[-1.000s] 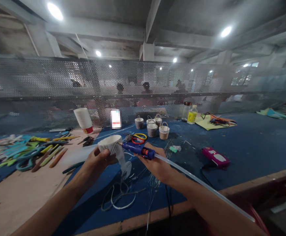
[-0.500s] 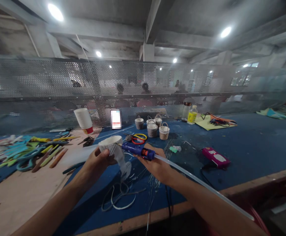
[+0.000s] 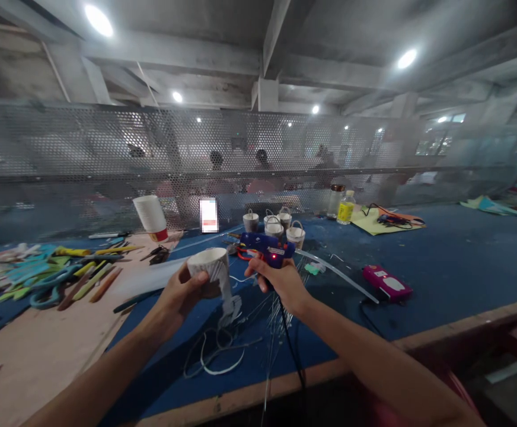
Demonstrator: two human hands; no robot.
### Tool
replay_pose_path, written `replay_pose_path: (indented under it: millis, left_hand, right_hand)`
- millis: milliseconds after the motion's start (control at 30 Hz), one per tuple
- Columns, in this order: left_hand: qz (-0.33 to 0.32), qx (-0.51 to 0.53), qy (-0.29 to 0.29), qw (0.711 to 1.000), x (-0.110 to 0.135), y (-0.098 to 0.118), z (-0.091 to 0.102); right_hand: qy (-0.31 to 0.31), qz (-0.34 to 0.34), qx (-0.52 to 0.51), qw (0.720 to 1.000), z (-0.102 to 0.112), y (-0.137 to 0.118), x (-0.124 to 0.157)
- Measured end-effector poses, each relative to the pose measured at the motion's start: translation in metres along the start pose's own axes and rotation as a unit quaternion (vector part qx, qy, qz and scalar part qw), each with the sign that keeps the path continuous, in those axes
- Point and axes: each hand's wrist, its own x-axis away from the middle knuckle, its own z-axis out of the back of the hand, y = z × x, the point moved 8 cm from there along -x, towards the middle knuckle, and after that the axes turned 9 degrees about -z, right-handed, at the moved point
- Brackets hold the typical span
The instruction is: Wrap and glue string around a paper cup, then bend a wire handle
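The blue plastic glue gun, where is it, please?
In the head view, the glue gun is in the right hand, just right of the held round white cup.

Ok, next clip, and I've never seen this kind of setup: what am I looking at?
There is no machine: a person works bare-handed, and every picture comes from one camera worn on their head, looking forward and down. The left hand holds a pale cup with a loose strip hanging at its side. The right hand holds a blue glue gun, apart from the cup. On the blue table stand small handled buckets and a yellow-labelled bottle; a magenta box lies to the right.
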Motion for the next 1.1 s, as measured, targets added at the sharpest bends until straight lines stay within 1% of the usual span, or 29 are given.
replay_pose_path:
  millis: [200,333,500,600,733,867,1100]
  left_hand:
    - [-0.018,-0.024,-0.015,0.999,-0.003,0.003,-0.009]
    - [-0.032,-0.042,-0.001,0.999,-0.005,0.009,-0.013]
    - [-0.048,-0.051,-0.002,0.998,0.001,0.015,-0.028]
    - [-0.05,-0.044,0.008,0.998,0.003,0.014,-0.034]
    - [-0.046,-0.031,0.021,0.998,0.002,0.011,-0.036]
    - [-0.042,-0.026,0.008,0.999,0.002,0.006,-0.038]
    - [-0.035,-0.029,0.018,0.999,0.004,0.001,-0.036]
  right_hand:
    - [0.009,-0.02,0.005,1.0,-0.011,0.012,0.003]
    - [0.045,-0.043,0.023,0.998,-0.014,0.016,0.006]
    - [0.068,-0.013,-0.007,0.998,-0.013,0.011,0.006]
    - [0.092,-0.01,0.014,0.996,-0.007,0.012,0.005]
    - [0.106,0.016,0.036,0.994,-0.005,0.01,0.005]
    - [0.121,0.008,0.03,0.992,-0.008,0.007,0.007]
    - [0.11,0.013,0.03,0.993,-0.007,0.002,0.008]
